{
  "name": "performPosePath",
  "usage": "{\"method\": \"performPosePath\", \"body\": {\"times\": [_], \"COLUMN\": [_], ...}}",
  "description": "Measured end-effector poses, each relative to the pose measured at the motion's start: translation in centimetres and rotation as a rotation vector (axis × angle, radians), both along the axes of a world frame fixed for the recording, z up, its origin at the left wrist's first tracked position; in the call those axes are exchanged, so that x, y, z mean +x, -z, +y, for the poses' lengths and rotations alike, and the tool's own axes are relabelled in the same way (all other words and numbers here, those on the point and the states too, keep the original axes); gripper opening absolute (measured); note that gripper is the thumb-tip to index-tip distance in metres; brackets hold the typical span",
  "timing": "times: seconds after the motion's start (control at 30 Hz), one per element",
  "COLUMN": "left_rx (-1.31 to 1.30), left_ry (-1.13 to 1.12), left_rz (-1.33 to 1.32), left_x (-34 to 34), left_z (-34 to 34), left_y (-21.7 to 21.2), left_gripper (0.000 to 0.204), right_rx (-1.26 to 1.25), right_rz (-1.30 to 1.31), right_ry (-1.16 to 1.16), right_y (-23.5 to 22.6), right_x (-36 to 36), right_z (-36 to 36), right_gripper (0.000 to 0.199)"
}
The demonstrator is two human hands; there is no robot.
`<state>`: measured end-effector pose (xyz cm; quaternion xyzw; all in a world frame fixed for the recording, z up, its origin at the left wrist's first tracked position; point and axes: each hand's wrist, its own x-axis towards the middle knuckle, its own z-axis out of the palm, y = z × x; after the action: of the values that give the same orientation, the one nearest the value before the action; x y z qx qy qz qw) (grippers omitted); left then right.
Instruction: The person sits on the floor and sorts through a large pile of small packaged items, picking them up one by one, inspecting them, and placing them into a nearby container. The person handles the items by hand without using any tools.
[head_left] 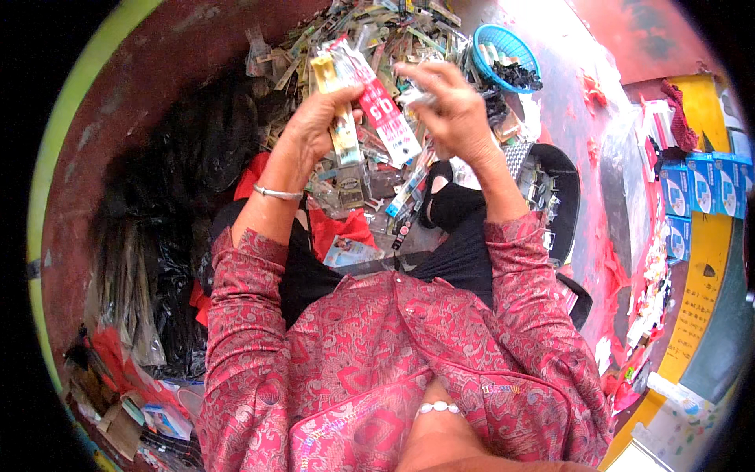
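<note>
My left hand [314,126] is closed around a narrow yellow packet [344,134], its thumb lying across the front. Beside it, slanting down to the right, a long red and white packet [385,118] touches the left thumb and seems held by the same hand. To the right, my right hand [456,114] is raised with bent fingers, smeared by motion. Something pale and clear shows by its fingertips, too blurred to name or to tell whether it is gripped. Below both hands spreads a heap of small flat packets and strips [354,185].
A blue plastic basket [480,59] with black and pale small items stands at the far right. Nearer is a black container [562,208] of clear packets. Black plastic bags [169,220] lie at left, red plastic [346,228] between my legs. Blue boxes [700,185] stand far right.
</note>
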<state>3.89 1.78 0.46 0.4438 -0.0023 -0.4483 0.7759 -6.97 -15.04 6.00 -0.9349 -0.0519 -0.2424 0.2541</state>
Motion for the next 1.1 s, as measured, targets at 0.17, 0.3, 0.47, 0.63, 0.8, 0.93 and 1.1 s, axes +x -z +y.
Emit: {"method": "performPosePath", "body": {"times": [0.17, 0.3, 0.47, 0.63, 0.8, 0.93, 1.1], "left_rx": [-0.007, -0.027, -0.042, 0.086, 0.078, 0.147, 0.134], "left_ry": [-0.009, 0.062, -0.057, -0.19, 0.151, 0.249, 0.226], "left_rz": [-0.019, -0.001, 0.162, 0.164, -0.282, -0.446, -0.297], "left_x": [-1.0, -0.8, 0.0, 0.8, -2.0, -2.3, -3.2], "left_z": [-0.8, -0.4, -0.1, 0.1, -1.3, -1.1, -1.0], "left_y": [-0.1, -0.5, 1.0, 1.5, -0.9, -1.4, -2.5], "left_gripper": [0.021, 0.022, 0.013, 0.015, 0.025, 0.034, 0.033], "right_rx": [-0.272, 0.002, 1.149, 1.281, 1.133, 1.071, 1.076], "right_rz": [-0.159, -0.325, -0.109, 0.205, 0.41, 0.462, 0.446], "right_ry": [-0.192, -0.136, 0.138, 0.144, 0.069, 0.103, 0.112], "right_y": [1.5, 0.1, -1.1, -0.7, 1.9, 2.1, 1.6], "right_x": [0.2, 0.1, 0.0, -0.1, 0.6, 0.8, 0.6], "right_z": [1.2, 1.2, -1.6, -3.4, -1.3, -1.2, -0.7], "right_gripper": [0.028, 0.023, 0.017, 0.018, 0.018, 0.018, 0.017]}}
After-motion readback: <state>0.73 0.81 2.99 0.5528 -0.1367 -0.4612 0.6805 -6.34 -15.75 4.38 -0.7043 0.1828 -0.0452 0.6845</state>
